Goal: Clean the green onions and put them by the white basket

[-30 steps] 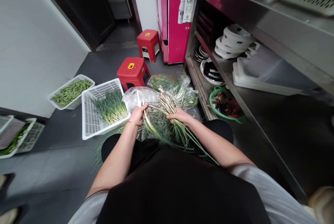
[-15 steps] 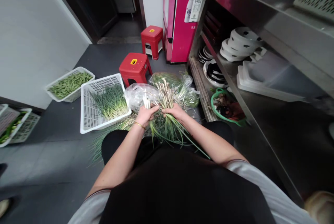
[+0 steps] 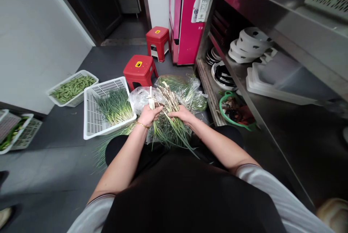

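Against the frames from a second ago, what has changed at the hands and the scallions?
The left hand and right hand have drawn together at the root end of the scallion bundle, whose leaves now trail less far to the right. Unchanged: the left still holds trimmed white stalks, the right grips the bundle; white basket and red stool stay put.

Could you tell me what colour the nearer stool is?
The stool is red with a yellow patch; head view.

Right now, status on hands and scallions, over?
Left hand shut on cleaned stalks. Right hand shut on scallion bunch. Nothing in the way.
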`<move>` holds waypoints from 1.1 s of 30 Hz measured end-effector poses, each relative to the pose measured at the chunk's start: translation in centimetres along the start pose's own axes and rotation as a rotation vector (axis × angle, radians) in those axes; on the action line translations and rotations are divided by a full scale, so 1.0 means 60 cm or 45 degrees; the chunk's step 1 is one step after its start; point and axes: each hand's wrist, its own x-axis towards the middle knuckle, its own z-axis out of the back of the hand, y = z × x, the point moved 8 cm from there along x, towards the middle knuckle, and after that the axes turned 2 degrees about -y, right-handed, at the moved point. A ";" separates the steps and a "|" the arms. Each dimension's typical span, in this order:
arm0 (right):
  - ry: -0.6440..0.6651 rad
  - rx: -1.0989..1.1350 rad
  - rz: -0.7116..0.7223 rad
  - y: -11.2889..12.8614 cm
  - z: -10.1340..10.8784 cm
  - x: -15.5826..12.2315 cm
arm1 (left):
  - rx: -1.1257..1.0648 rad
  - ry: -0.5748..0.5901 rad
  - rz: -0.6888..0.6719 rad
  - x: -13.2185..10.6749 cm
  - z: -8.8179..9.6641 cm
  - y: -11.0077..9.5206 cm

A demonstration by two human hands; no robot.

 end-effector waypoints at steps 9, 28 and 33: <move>0.103 -0.136 -0.011 0.003 0.006 -0.027 | 0.005 -0.128 -0.040 0.008 0.012 -0.009; 0.156 -0.247 -0.155 -0.020 0.061 -0.056 | 0.186 -0.118 0.032 -0.011 0.087 0.002; 0.164 -0.292 -0.192 -0.029 0.123 -0.085 | 0.234 -0.404 -0.066 0.005 0.161 0.001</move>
